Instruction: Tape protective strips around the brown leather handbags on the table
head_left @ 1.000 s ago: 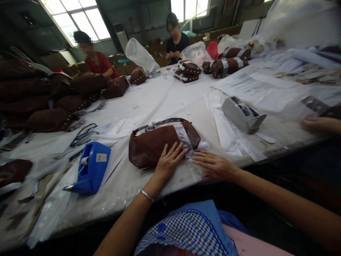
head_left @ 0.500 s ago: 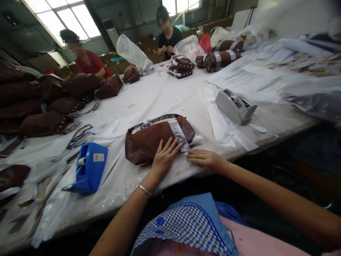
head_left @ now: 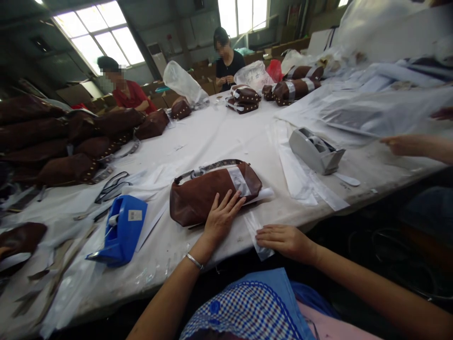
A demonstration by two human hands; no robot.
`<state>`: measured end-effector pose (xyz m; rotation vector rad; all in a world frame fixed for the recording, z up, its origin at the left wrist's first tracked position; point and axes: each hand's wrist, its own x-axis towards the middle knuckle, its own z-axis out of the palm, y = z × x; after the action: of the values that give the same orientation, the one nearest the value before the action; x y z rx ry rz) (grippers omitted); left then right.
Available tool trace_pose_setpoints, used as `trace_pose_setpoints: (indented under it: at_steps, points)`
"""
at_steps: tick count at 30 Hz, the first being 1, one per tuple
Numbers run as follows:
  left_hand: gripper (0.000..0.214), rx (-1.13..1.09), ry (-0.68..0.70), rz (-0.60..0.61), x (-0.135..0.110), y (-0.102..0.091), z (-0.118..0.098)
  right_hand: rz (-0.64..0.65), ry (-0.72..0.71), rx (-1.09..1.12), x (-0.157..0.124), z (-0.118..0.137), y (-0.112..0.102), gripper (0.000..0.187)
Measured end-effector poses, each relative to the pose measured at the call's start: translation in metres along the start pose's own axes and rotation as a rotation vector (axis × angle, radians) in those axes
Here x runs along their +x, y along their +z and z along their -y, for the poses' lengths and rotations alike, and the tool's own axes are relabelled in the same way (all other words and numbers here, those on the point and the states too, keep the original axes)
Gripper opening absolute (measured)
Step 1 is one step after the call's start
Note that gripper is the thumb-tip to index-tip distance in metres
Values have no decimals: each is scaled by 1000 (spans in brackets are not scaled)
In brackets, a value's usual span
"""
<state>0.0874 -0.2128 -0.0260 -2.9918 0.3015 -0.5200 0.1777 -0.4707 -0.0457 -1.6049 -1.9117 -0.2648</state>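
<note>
A brown leather handbag (head_left: 198, 200) lies on its side on the white-covered table, its strap along the far edge. A silvery clear wrap (head_left: 240, 182) goes round its right end, and a white paper roll (head_left: 265, 194) sticks out beneath. My left hand (head_left: 221, 217) rests flat on the bag's near side, fingers spread. At the table's front edge, my right hand (head_left: 285, 241) has its fingers together on a clear plastic strip (head_left: 260, 238); its thumb is hidden. The strip's near end hangs over the edge, apart from the bag.
A blue tape dispenser (head_left: 122, 231) stands left and a grey tape dispenser (head_left: 314, 151) right. Brown bags (head_left: 67, 141) are piled at far left. A co-worker's hand (head_left: 406, 145) reaches in beside a plastic bag (head_left: 357, 113) at right. Two people sit across the table.
My right hand has drawn the plastic strip away from the handbag toward the table's front edge. My left hand stays on the bag. A co-worker's hand has come in at right.
</note>
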Motion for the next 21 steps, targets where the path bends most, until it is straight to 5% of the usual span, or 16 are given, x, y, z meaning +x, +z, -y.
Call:
trace_pose_setpoints:
  at_steps: [6, 13, 21]
  points:
    - [64, -15, -13, -12, 1, 0, -2, -61, 17, -4, 17, 3, -23, 35]
    - [66, -52, -21, -55, 0, 4, -1, -132, 115, 37, 65, -26, -59, 35]
    - [57, -129, -133, -91, 2, 9, -10, -137, 179, 135, 97, -51, -65, 37]
